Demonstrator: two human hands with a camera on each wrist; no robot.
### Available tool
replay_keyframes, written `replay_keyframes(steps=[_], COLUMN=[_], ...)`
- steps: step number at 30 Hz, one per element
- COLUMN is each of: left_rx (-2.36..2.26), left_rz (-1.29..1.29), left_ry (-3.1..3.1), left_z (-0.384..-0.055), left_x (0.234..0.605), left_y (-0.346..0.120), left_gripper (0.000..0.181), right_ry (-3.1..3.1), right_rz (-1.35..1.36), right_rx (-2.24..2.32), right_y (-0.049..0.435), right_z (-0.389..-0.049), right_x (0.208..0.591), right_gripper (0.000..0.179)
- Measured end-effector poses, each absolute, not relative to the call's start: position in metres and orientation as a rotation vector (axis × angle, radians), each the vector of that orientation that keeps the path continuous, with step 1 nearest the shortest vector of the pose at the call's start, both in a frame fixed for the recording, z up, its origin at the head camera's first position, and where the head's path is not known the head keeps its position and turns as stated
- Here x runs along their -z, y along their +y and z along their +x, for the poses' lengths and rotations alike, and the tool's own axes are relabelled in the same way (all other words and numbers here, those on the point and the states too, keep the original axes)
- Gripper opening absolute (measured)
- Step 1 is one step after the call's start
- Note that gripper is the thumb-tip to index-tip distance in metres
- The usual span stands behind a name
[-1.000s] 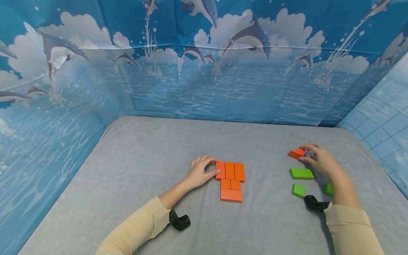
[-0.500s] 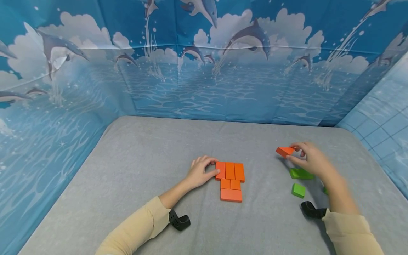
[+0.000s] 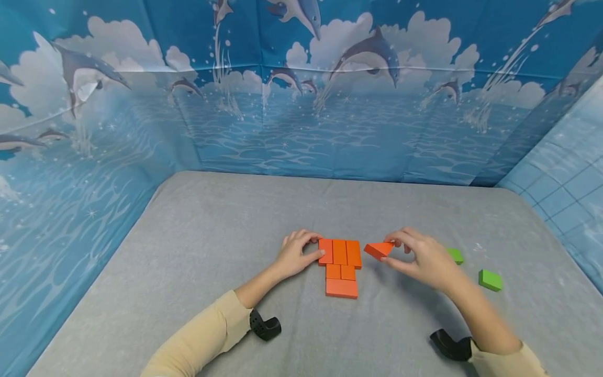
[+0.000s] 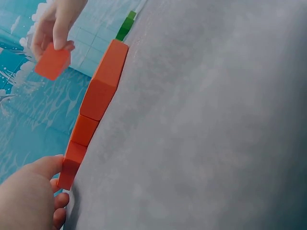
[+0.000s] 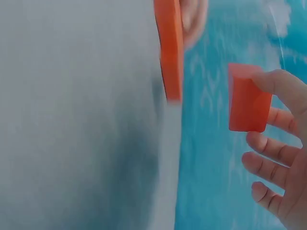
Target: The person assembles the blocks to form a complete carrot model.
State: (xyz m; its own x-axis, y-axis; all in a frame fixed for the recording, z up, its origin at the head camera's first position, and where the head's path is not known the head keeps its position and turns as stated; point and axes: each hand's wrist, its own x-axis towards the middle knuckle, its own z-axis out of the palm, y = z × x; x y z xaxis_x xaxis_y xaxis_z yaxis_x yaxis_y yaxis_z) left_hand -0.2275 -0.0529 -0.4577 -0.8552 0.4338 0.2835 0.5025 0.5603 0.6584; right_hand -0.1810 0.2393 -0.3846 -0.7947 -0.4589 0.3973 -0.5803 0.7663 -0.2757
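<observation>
My left hand (image 3: pixel 294 254) rests at the left end of a flat group of orange blocks (image 3: pixel 339 253), its thumb and forefinger around the edge of the leftmost orange block (image 3: pixel 325 251). The left wrist view shows that thumb (image 4: pixel 48 166) against the block, the other fingers curled beside it. My right hand (image 3: pixel 421 259) pinches an orange triangular block (image 3: pixel 378 250) between thumb and fingers, raised just right of the group. In the right wrist view, the thumb lies on the triangular block (image 5: pixel 249 100) and the lower fingers are spread.
A green block (image 3: pixel 490 280) lies right of the right forearm. Another green block (image 3: pixel 455 255) shows partly behind the right hand. Black wrist mounts (image 3: pixel 265 325) stick out from both sleeves. The grey table (image 3: pixel 226 220) backs onto a dolphin-printed curtain (image 3: pixel 301 131).
My right hand has carried the orange triangular block left from the far right, beside the orange group. The right arm now covers part of the green blocks. My left hand has stayed put.
</observation>
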Motion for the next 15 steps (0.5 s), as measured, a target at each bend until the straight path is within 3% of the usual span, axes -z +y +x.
replay_keyframes(steps=[6,15], left_rx=[1.21,1.201], left_rz=[-0.815,-0.793], left_ry=[-2.668,-2.681], left_z=[-0.227,-0.227], left_x=[0.457,0.458], left_y=[-0.053,-0.053], left_gripper=[0.035,0.036], right_ry=[-2.601,-2.683], right_rz=[0.963,0.972], right_rx=[-0.555,-0.481], right_y=[0.209,0.178], right_z=[-0.156,-0.129], right_x=[0.395,0.405], right_gripper=[0.033,0.031])
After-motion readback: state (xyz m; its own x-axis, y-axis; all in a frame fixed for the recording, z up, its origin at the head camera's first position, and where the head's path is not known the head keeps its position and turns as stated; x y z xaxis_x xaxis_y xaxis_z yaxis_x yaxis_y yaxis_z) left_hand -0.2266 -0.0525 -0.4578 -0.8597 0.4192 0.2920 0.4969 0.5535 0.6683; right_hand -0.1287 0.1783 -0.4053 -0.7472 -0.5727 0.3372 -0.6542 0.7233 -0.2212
